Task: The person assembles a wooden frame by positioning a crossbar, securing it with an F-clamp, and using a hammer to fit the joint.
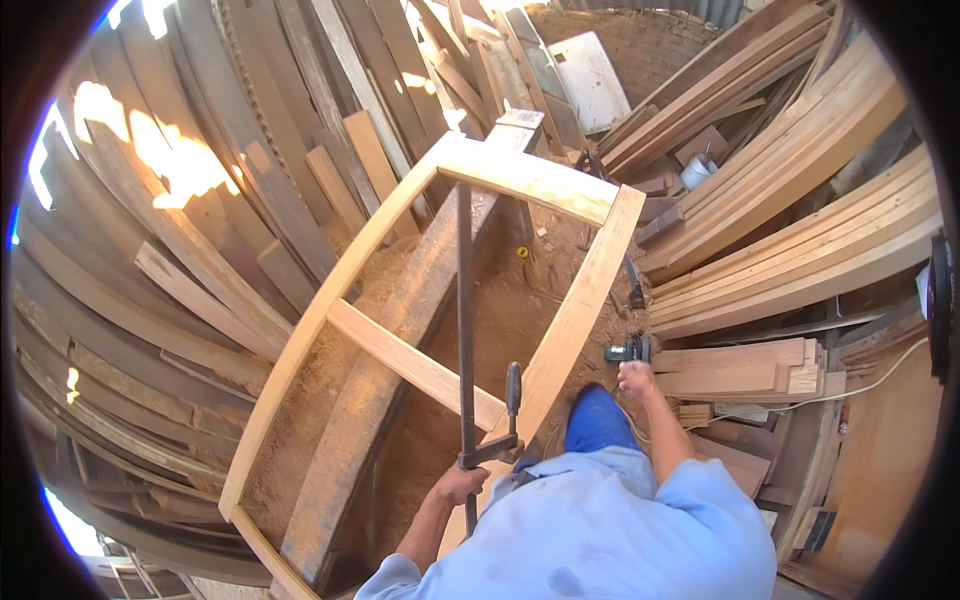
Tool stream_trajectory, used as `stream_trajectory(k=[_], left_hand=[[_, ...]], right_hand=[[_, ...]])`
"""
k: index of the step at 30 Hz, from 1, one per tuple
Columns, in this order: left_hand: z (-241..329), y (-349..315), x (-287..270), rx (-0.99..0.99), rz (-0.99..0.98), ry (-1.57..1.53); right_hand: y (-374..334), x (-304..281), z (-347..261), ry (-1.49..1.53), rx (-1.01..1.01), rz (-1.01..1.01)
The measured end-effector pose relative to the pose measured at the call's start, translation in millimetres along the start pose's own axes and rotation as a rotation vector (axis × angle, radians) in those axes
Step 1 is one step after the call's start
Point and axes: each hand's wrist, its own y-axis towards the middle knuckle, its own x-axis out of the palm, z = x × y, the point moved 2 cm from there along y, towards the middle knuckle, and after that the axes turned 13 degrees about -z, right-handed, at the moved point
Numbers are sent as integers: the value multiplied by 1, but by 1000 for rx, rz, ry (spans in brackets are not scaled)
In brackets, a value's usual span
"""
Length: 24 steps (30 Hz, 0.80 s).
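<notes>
My left hand (460, 484) is closed round the lower part of a long dark metal bar clamp (465, 310), just by its sliding jaw and handled screw. The clamp's bar runs lengthwise over a pale wooden frame (578, 318), reaching the frame's far rail. One crosspiece (400, 360) joins the frame's two long sides. Out to the right, my right hand (636, 378) grips a small green and black power tool (630, 349) beside a stack of short boards. Its exact kind cannot be made out. The fingers partly hide it.
Beneath the frame lies a thick, worn timber beam (370, 420) on sawdust-strewn ground. Dark planks (200, 270) lean along the left. Long pale boards (800, 260) are stacked at the right, with a white bucket (698, 172) farther back. A pale cord (850, 388) crosses the right side.
</notes>
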Motion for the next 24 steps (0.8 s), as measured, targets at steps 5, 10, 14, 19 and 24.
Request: stream_trajectory(k=[5, 10, 14, 19, 24], left_hand=[[26, 24, 10, 71, 94, -154], [57, 74, 18, 57, 247, -157], [100, 94, 39, -13, 348, -255], [155, 145, 63, -8, 352, -446], [183, 175, 69, 20, 419, -559]], right_hand=[[87, -47, -63, -45, 96, 103], [216, -118, -108, -37, 107, 215], [312, -129, -143, -100, 108, 132], [388, -90, -164, -43, 19, 192], [387, -65, -188, -130, 21, 313]])
